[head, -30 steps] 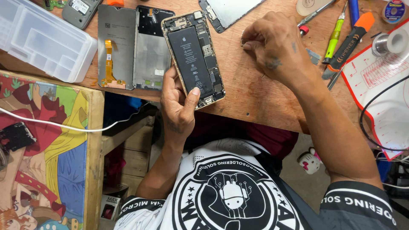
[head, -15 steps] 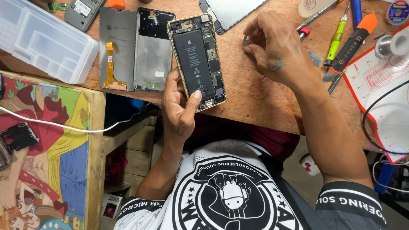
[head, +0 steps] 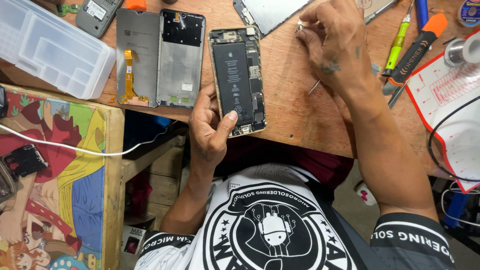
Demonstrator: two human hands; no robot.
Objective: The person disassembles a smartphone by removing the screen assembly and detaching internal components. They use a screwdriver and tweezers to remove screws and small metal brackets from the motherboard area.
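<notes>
A: Across the wooden worktop (head: 300, 107), what lies where?

B: Mid-frame, the opened phone (head: 237, 80) lies flat, the left hand (head: 210, 132) gripping its lower edge, thumb on the battery.

A: And the right hand (head: 336, 47)?

B: Upper right, fingers pinched narrow on something tiny; I cannot tell what. Best brace that wrist and keep the phone flat.

A phone repair workshop: opened handsets (head: 237, 80) lie on a scarred wooden surface (head: 295, 107), screwdrivers (head: 397, 45) at two o'clock, a clear parts organiser (head: 50, 47) at ten o'clock, solder reel (head: 462, 50) alongside.
</notes>
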